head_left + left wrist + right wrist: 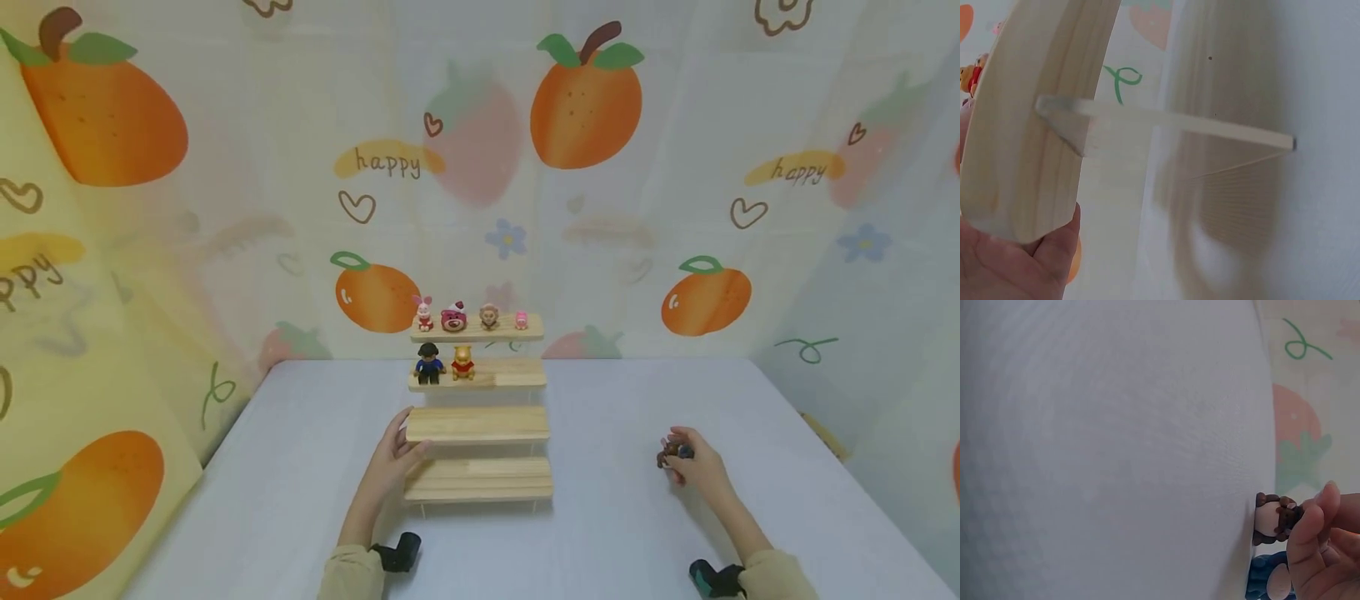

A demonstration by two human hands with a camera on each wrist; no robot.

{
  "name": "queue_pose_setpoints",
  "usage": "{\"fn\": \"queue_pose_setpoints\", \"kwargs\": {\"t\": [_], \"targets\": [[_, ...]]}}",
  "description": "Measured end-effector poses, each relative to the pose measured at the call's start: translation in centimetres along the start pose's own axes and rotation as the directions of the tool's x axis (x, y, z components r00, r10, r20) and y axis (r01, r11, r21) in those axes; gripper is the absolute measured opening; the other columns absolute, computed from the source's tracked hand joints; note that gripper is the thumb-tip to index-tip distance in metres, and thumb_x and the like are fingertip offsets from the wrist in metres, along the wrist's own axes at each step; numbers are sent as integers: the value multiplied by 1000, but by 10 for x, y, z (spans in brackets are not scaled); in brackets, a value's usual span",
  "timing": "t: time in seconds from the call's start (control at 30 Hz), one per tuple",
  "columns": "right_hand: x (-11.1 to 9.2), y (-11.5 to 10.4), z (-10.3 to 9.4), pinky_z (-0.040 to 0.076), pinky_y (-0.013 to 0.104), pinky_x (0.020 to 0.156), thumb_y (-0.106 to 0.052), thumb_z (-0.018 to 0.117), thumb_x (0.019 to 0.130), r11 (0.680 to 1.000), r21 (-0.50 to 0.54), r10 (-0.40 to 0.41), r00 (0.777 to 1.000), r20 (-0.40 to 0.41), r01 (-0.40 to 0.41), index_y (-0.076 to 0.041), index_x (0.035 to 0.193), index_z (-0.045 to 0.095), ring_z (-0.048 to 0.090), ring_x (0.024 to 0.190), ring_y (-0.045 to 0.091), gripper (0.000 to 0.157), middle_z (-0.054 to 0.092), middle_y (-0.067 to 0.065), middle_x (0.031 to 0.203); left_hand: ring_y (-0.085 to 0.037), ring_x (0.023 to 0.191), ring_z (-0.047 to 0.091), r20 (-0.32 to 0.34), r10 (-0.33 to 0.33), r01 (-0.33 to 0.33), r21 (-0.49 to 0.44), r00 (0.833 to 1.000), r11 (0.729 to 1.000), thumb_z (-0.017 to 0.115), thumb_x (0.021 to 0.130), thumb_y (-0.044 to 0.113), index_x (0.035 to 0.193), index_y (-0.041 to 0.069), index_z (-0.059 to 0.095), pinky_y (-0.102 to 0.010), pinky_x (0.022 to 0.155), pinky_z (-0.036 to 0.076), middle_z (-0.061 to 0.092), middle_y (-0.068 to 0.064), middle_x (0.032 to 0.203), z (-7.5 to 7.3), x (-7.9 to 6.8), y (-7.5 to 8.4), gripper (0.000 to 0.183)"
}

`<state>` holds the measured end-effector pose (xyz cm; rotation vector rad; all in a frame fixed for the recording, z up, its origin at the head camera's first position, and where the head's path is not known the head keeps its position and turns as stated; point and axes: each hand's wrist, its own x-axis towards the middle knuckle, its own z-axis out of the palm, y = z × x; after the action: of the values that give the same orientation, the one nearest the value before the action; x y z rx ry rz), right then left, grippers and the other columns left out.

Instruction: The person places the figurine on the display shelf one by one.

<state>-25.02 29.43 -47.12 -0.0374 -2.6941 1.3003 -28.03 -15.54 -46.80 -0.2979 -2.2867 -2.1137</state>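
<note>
My left hand (392,457) holds the left end of a wooden shelf board (480,425), the second tier from the bottom of a stepped display rack. In the left wrist view, the thumb and palm (1010,269) lie against the rounded end of a board (1022,169) on a clear support. At the right of the table, my right hand (701,462) pinches the head of a small brown figurine (1267,519) with a cream belly. A blue figurine (1261,575) stands right beside it, partly hidden by the fingers.
Four tiers make up the rack. On the top board (480,337) sit several small figurines, a pink bear (453,318) among them. A dark-haired doll (428,365) and a Winnie the Pooh figurine (462,365) occupy the tier below. Fruit-print cloth (480,242) hangs behind the white table (315,417).
</note>
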Motion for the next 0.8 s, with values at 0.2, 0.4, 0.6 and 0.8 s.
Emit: {"fn": "queue_pose_setpoints", "kwargs": {"t": [0.2, 0.4, 0.6, 0.8], "targets": [[0, 1, 1, 46, 24, 46, 8, 55, 82, 1000, 6, -3, 1000, -5, 3, 14, 116, 43, 52, 52, 15, 36, 54, 29, 101, -36, 107, 50, -4, 25, -25, -3, 1000, 1000, 63, 84, 9, 139, 2, 22, -34, 89, 42, 45, -29, 123, 1, 0, 1, 69], [0, 1, 1, 45, 25, 44, 7, 56, 82, 1000, -10, 2, 1000, -11, -2, 13, 108, 51, 52, 51, 16, 28, 57, 12, 81, -36, 109, 48, -1, 13, -13, -13, 1000, 1000, 63, 84, 9, 140, 1, 21, -36, 91, 41, 43, -29, 125, 1, 1, 1, 70], [-3, 0, 2, 43, 23, 42, 6, 55, 83, 1000, -8, -9, 1000, -9, 9, 11, 110, 51, 52, 47, 16, 29, 57, 8, 65, -36, 110, 47, 4, -8, 8, -39, 1000, 999, 62, 85, 8, 140, 2, 20, -31, 87, 44, 41, -29, 127, 3, -1, 0, 70], [-4, -1, 5, 45, 23, 42, 3, 58, 84, 1000, 28, -6, 1000, -21, 7, 10, 112, 52, 53, 47, 16, 29, 59, 11, 69, -35, 108, 49, 4, 13, -12, -32, 1000, 999, 61, 85, 7, 140, 1, 20, -28, 86, 44, 43, -29, 124, 3, -1, 1, 69]]}}
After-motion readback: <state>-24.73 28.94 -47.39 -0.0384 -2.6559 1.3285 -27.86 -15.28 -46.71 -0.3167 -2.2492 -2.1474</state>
